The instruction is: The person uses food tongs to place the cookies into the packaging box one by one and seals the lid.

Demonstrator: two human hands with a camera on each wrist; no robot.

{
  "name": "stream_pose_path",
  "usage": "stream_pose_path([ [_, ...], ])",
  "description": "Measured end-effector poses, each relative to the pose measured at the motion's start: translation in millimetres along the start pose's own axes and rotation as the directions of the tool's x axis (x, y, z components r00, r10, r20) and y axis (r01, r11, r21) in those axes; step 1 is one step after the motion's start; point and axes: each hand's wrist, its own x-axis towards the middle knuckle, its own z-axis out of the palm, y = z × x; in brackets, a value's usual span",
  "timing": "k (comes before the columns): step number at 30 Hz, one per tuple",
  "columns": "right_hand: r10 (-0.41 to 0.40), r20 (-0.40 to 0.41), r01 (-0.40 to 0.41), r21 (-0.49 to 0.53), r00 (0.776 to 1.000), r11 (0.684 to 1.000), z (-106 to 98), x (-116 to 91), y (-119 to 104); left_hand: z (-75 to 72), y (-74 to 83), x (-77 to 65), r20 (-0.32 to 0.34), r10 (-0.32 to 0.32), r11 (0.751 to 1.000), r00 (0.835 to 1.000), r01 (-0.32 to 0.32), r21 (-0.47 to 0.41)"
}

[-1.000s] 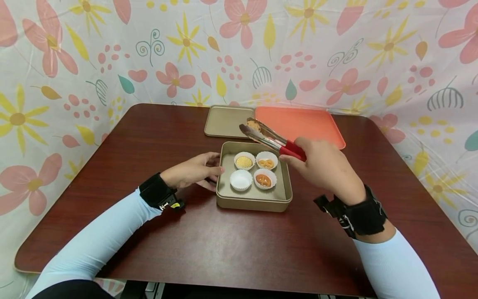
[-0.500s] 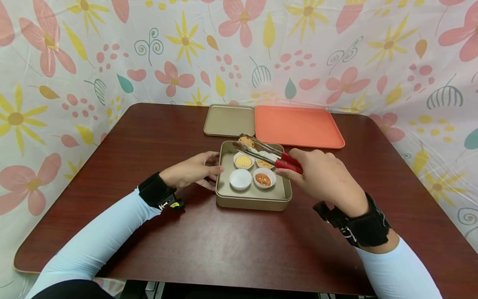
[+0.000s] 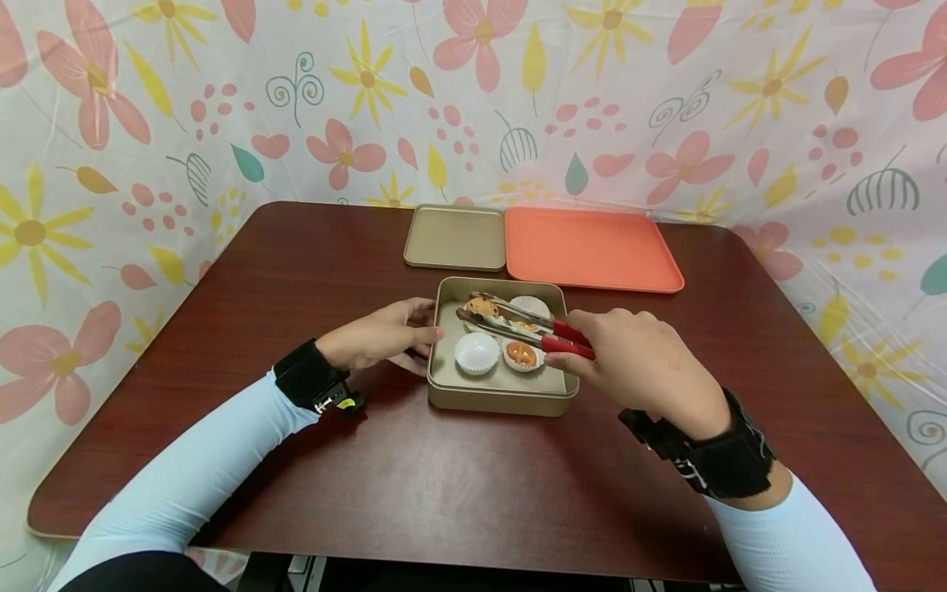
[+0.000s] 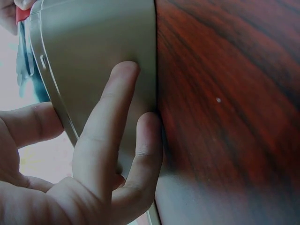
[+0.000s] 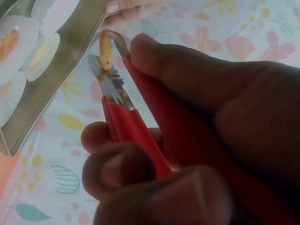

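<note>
- Right hand (image 3: 647, 370) is clasping red-handled tongs (image 3: 568, 348), their length pointing left and slightly away.
- Cookie (image 3: 482, 307) is sitting between the tongs' tips, over the tin's (image 3: 503, 401) far-left part.
- Unfilled paper cup (image 3: 477, 353) is waiting just nearside.
- Left hand (image 3: 385, 335), closer to the cookie, is resting against the tin, extended, grasping nothing.

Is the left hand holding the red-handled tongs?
No, the right hand grips the red-handled tongs; the left hand touches the metal tin.

Brown bench (image 3: 414, 485) bearing a gold tin (image 3: 503, 403)
Behind the tin: a gold tray (image 3: 455, 238) leftward, an orange tray (image 3: 592, 248) rightward.
</note>
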Motion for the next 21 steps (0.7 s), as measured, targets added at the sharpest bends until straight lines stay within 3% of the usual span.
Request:
stream_pose_path([
  [21,0.015,0.121,-0.010,-0.040,0.993,0.999,9.3,4.1,-4.7,0.2,0.5,0.4,-0.002,-0.001,1.000,1.000,0.001,-0.008],
])
